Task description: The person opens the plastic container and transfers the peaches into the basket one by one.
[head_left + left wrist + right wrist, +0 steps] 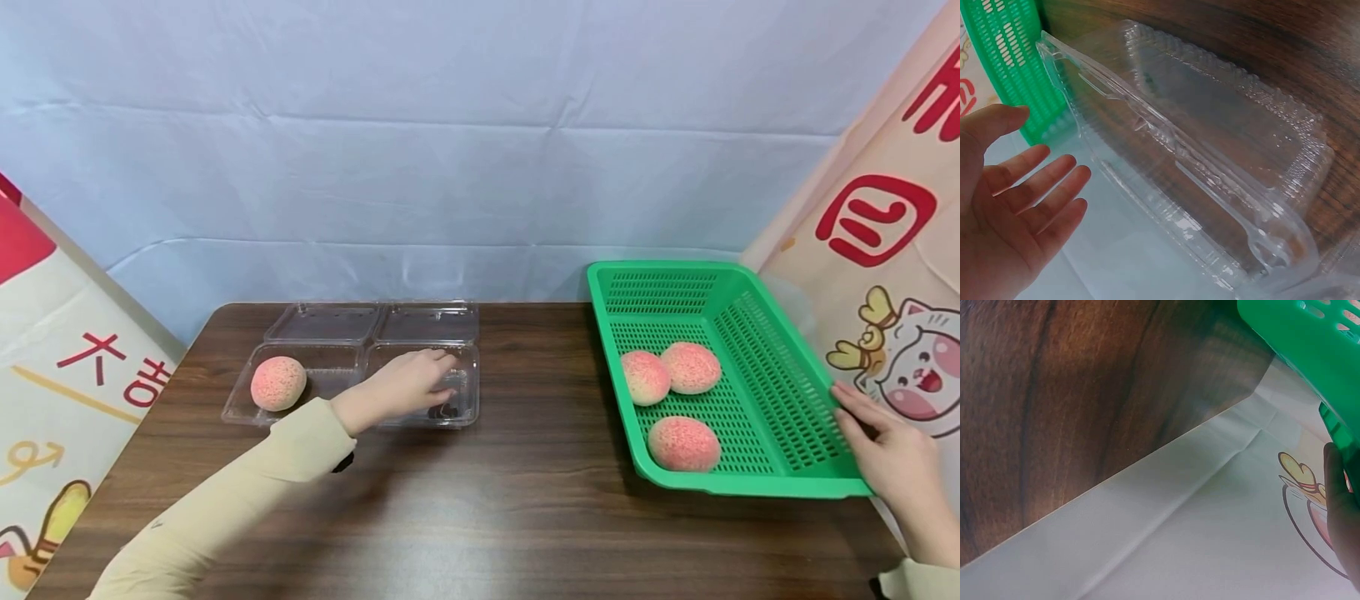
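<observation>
My left hand (pixel 401 385) is over the right-hand clear plastic clamshell box (pixel 468 379), its lid (pixel 431 323) folded open toward the back. In the left wrist view, the fingers (pixel 1054 194) are loosely bent with nothing between them, beside the raised lid (pixel 1166 144). The left-hand clamshell box (pixel 330 360) holds one pink and yellow peach (pixel 278 383). My right hand (pixel 892 454) grips the right rim of a green plastic basket (pixel 795 485). Inside the basket lie three peaches, one of them near the front (pixel 684 444). Only part of the right hand shows in the right wrist view.
A dark wood-grain table (pixel 480 517) bears the boxes and basket. Pale blue cloth (pixel 420 167) hangs behind its back edge. Printed sheets stand at the left (pixel 75 400) and at the right (pixel 885 292), close to the basket.
</observation>
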{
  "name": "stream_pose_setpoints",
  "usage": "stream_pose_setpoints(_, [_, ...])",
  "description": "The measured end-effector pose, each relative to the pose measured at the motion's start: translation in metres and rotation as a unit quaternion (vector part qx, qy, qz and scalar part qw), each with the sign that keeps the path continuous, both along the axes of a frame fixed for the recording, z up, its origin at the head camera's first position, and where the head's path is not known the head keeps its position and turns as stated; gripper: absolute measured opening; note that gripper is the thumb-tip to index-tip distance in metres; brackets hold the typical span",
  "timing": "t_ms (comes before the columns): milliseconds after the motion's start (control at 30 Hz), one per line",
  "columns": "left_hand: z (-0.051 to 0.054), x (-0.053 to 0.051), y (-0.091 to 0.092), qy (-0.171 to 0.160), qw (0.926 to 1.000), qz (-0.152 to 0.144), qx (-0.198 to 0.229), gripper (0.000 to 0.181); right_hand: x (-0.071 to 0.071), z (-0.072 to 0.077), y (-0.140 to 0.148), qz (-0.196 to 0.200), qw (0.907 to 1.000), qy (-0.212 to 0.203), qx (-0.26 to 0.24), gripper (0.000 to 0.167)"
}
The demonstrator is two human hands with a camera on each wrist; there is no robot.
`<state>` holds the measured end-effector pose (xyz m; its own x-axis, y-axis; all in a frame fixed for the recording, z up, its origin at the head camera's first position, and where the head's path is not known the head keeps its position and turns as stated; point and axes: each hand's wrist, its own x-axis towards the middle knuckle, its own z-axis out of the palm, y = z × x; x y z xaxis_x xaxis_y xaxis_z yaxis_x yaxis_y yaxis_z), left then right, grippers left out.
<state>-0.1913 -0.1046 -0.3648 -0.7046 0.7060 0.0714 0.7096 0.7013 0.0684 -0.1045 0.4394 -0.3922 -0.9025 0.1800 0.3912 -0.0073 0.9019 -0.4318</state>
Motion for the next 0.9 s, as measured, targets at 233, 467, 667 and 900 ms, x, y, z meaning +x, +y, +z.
stream_pose_setpoints(233, [-0.002,0.000,-0.007,-0.011,0.9997,0.021,0.007,0.031,0.000,0.000,0.000,0.002,1.0000,0.005,-0.001,0.037])
stream_pose_setpoints(467, [-0.001,-0.001,-0.013,-0.018,0.9993,0.033,0.011,0.034,0.000,0.000,-0.001,0.006,0.9999,0.010,0.000,0.037])
stream_pose_setpoints(667, [0.000,-0.001,-0.019,-0.030,0.9984,0.047,0.011,0.035,0.000,-0.001,-0.001,0.007,0.9999,0.009,-0.001,0.037])
stream_pose_setpoints(900, [-0.001,-0.002,-0.029,-0.033,0.9975,0.054,0.031,0.037,0.000,-0.001,-0.002,0.001,1.0000,0.005,0.009,0.037])
